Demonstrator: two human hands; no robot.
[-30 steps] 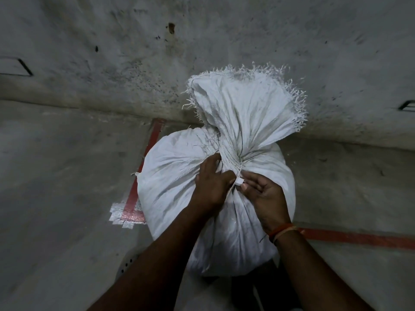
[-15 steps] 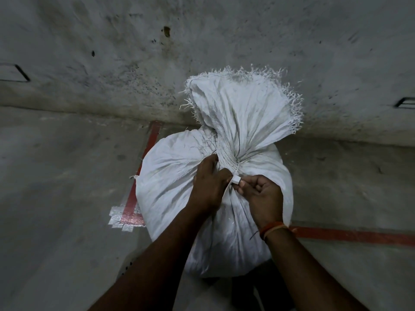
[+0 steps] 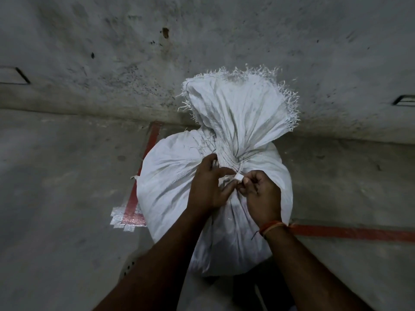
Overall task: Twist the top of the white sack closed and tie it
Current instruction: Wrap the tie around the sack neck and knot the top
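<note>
A full white woven sack (image 3: pixel 170 182) stands on the concrete floor in front of me. Its top is gathered into a narrow neck, and the frayed mouth (image 3: pixel 242 104) fans out above. A thin white tie (image 3: pixel 238 176) wraps the neck and ends in a small white tab at the front. My left hand (image 3: pixel 206 187) rests against the neck on the left, with thumb and fingers pinching at the tie. My right hand (image 3: pixel 260 194) is closed on the tie's tab from the right. An orange thread band circles my right wrist.
A stained concrete wall (image 3: pixel 134 52) rises just behind the sack. Red tape lines (image 3: pixel 350 232) run across the floor to the right and up the left side (image 3: pixel 152 140), with a silver tape patch (image 3: pixel 125 218) at the corner. A perforated pale object (image 3: pixel 129 265) shows by my left forearm.
My hands stayed at the sack's neck. My left fingers spread slightly and my right hand shifted a little on the tab; the sack has not moved.
</note>
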